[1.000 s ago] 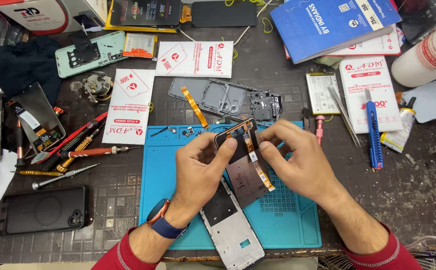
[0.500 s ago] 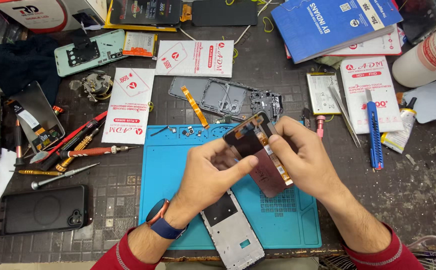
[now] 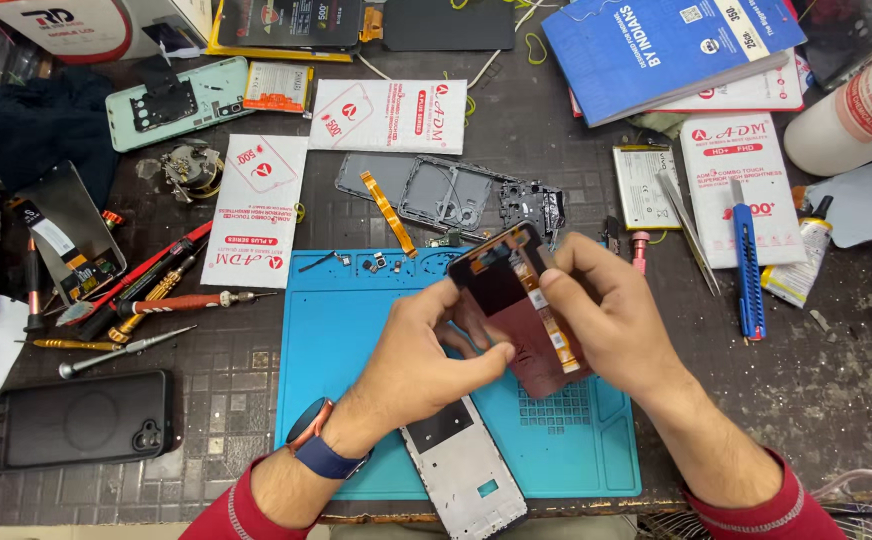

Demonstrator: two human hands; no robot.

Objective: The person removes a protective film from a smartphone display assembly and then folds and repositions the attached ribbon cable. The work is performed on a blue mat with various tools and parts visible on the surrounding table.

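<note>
Both hands are gripping a dark phone screen [image 3: 504,300] with an orange ribbon cable, holding it tilted above the blue mat [image 3: 356,330]. The left hand [image 3: 426,350] is pinching its near edge, and the right hand [image 3: 611,320] is closing around its far side. A bare metal phone frame [image 3: 461,465] is lying just below the hands, and screwdrivers [image 3: 146,300] are lying on the worktop well to their left.

Dark workbench [image 3: 836,330]: blue work mat [image 3: 356,320] centre; screwdrivers [image 3: 146,300] left; black phone case [image 3: 81,418] lower left; blue book [image 3: 671,45] upper right; white sachets [image 3: 386,115] top centre; silver phone frame [image 3: 461,470] bottom centre.
</note>
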